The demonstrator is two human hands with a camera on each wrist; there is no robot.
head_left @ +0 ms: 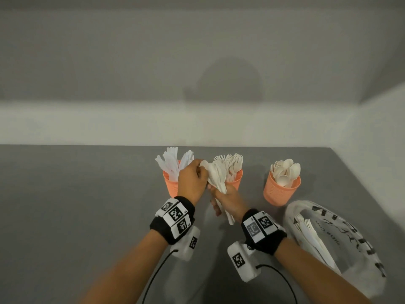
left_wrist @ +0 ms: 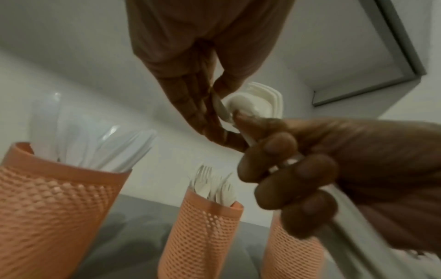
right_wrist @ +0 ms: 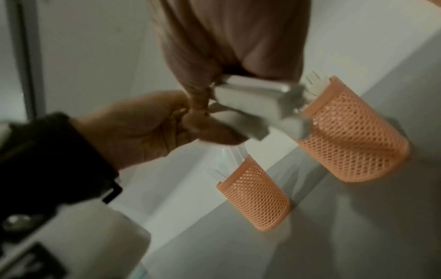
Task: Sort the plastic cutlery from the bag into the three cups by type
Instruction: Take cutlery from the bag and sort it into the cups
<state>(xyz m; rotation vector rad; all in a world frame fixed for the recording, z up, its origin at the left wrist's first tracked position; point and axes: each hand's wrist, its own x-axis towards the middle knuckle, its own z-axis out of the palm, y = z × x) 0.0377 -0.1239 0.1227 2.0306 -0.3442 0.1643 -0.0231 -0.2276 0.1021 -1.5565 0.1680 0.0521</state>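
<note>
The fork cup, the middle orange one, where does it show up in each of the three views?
Head: fork cup at centre, partly behind the right hand.
Left wrist: bottom centre.
Right wrist: right of centre.
Shared landmark: the knife cup beside it.

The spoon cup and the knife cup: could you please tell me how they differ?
The spoon cup stands alone on the right, near the bag; the knife cup is leftmost, partly behind the left hand. The spoon cup holds cream spoons with bowls up; the knife cup holds whiter knives. Both are orange mesh cups standing upright.
</note>
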